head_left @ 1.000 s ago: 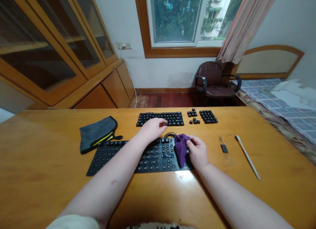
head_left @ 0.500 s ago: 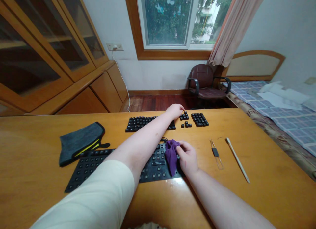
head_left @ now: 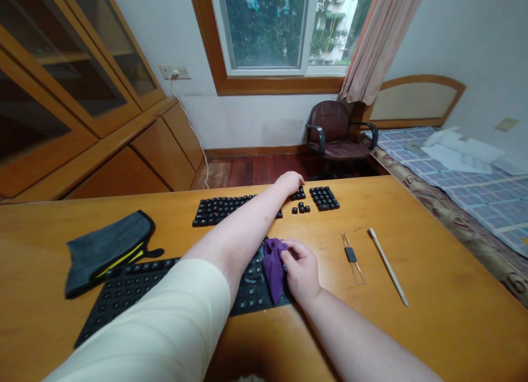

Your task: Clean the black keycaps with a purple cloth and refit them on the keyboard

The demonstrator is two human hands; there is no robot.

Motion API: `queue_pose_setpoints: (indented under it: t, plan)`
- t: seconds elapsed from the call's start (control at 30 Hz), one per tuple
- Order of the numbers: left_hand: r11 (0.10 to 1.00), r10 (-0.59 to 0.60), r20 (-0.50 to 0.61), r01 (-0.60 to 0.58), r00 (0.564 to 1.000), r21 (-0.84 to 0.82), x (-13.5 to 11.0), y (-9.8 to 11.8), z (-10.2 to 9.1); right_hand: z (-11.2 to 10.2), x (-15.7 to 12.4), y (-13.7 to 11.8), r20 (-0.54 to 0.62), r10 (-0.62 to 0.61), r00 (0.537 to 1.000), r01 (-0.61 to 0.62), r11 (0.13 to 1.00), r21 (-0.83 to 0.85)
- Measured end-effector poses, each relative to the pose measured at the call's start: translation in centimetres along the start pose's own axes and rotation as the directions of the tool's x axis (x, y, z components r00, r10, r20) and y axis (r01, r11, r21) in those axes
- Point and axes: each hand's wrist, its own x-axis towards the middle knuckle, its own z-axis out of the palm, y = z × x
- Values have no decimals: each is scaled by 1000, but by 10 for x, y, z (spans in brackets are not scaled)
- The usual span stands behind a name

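Note:
My left hand [head_left: 290, 183] stretches across to the far side of the desk, its fingers pinched on a black keycap in the small navigation cluster [head_left: 297, 194]; the fingertips are partly hidden. Bunched purple cloth [head_left: 274, 269] hangs from my right hand [head_left: 303, 269], which is closed on it. Under the cloth lies the keyboard base [head_left: 124, 291], its keycaps mostly off and its switches bare. My left forearm covers the middle of this base. Beyond it, loose keycaps stand in blocks: a main block [head_left: 220, 207], arrow keys [head_left: 301, 208] and a number pad [head_left: 324, 198].
A folded grey cloth [head_left: 109, 247] with yellow lining lies to the left. A wire keycap puller [head_left: 350, 255] and a pale thin brush-like stick [head_left: 388, 267] rest on the right of the wooden desk [head_left: 330, 332]. Past the far edge stands an office chair [head_left: 330, 123].
The view has shifted, so the desk things sit a little farther left in it. My left fingers have moved down slightly onto the navigation cluster. My right hand still grips the purple cloth.

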Motion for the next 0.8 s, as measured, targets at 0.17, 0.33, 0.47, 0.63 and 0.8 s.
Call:
queue_pose_setpoints:
  t: [0.17, 0.33, 0.47, 0.63, 0.8]
  plan:
    - [1000, -15, -10, 15, 1000, 1, 1, 1, 1, 1, 0, -2, -3, 7, 1000, -7, 1000, 5]
    - [1000, -16, -9, 16, 1000, 3, -3, 5, -1, 1, 0, 0, -5, 9, 1000, -9, 1000, 6]
    - [1000, -23, -3, 23, 1000, 12, -6, 8, -3, 1, -1, 2, -6, 9, 1000, -9, 1000, 14]
    - [999, -34, -23, 34, 999, 19, -8, 10, -2, 2, 0, 0, -8, -9, 1000, 9, 1000, 10]
    - [999, -45, -89, 45, 995, 4, -16, 15, -13, 1, 1, 0, 0, -3, 1000, 3, 1000, -4]
